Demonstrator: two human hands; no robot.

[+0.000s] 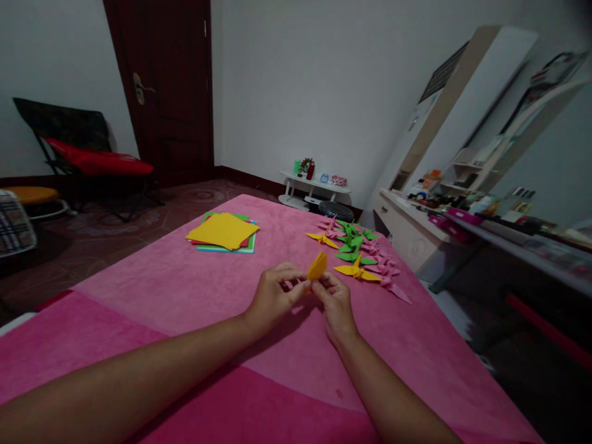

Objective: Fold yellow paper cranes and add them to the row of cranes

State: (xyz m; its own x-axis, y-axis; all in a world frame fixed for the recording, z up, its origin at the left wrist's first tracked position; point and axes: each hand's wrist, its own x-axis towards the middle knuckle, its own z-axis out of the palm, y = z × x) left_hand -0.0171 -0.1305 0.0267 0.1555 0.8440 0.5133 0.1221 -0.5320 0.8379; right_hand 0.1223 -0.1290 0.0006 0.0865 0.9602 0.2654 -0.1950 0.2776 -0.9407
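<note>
Left hand: in the head view, the left hand (277, 293) pinches the piece's left side between thumb and fingertips.
Right hand: the right hand (337, 302) pinches its lower right, thumb facing the wearer—two grips, probably to steady something so small and thin.
Yellow folded piece: the yellow folded piece (317, 266) stands upright at the meeting fingertips, its upper part clear of both hands; held so, likely, to leave its folds reachable.
Paper stack: the paper stack (222, 231) lies flat by the far-left corner of the pink cover (198, 296), beyond the left hand; one pile presumably keeps sheets uncreased.
Paper cranes: the paper cranes (354, 243) crowd the right edge toward the far corner—apparently set aside, leaving the middle for working.
</note>
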